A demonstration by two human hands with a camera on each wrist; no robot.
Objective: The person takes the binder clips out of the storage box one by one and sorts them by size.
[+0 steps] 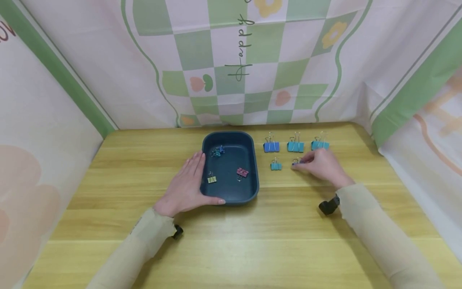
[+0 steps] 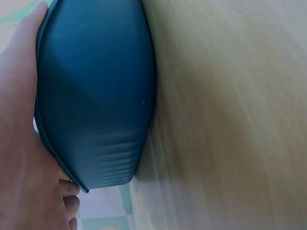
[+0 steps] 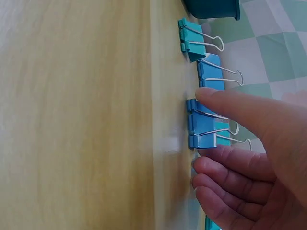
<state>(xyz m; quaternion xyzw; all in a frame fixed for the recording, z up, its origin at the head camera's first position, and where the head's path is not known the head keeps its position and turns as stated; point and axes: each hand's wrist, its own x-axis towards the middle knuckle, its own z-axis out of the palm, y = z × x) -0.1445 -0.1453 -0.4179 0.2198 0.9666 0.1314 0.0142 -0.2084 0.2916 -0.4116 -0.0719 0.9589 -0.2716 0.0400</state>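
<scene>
Left hand [image 1: 187, 186] lies flat against the left wall of the dark blue tray [image 1: 252, 160], fingers straight and thumb along the near rim, bracing it, not gripping. In the tray: a little heap of blue-green clips [image 1: 217, 151] at the back, a yellow clip [image 1: 211, 179] and a pink clip [image 1: 242, 172] nearer the front.

Right of the tray on the bench [image 1: 108, 160] sits a back row of three bigger clips, blue clip [image 1: 271, 146], then teal clip [image 1: 295, 146], then far teal clip [image 1: 319, 145], with a small teal clip [image 1: 276, 165] in front.

Right hand [image 1: 321, 165] is down on a small blue clip [image 1: 296, 161] just right of that one. The fingers curl at it, thumb tip on its wire handles in the wrist view, but I can't tell if it's properly pinched. The tray lies to its left, with the small teal clip in between.
</scene>
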